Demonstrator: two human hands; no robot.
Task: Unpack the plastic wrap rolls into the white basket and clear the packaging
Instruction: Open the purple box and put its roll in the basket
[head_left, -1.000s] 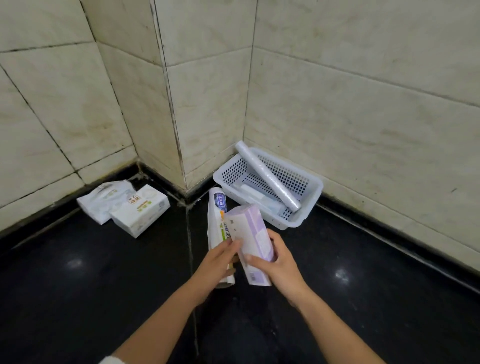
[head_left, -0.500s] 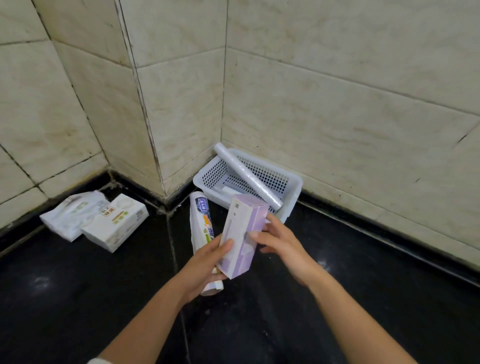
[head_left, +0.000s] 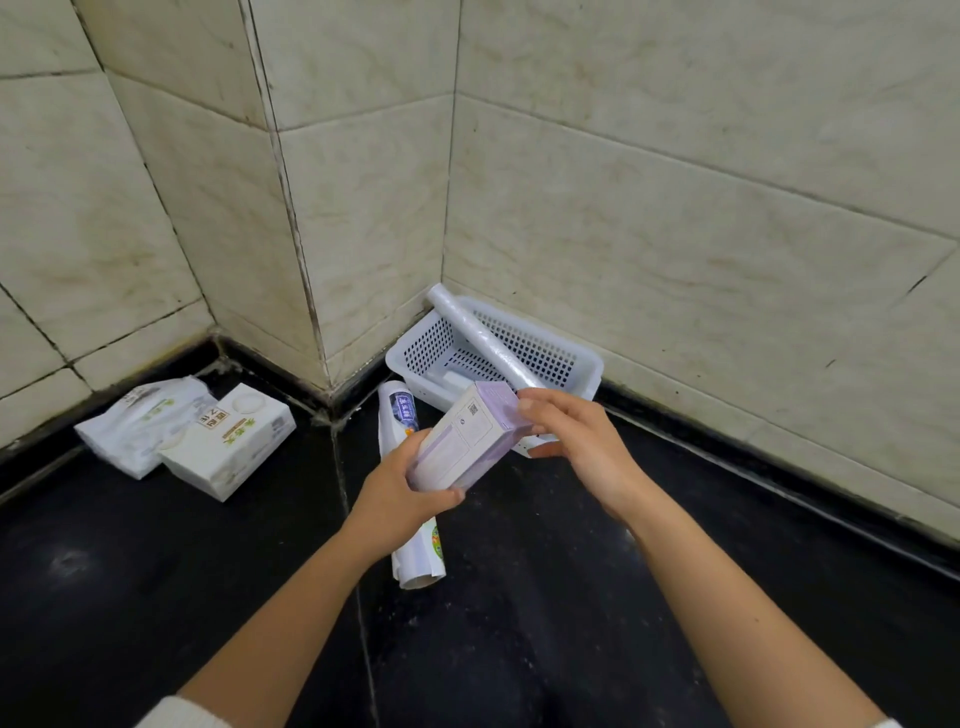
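The left hand (head_left: 402, 491) grips the lower end of a purple box (head_left: 467, 436), held above the black floor (head_left: 156, 571); the right hand (head_left: 571, 441) pinches its upper end. The box's long axis slants up and away toward the white basket (head_left: 587, 371) in the tiled corner. One bare roll (head_left: 483, 340) leans across the basket, pointing up-left. One printed roll (head_left: 408, 493) lies lengthwise on the floor beneath the box. Two tissue packs (head_left: 228, 441) sit at left.
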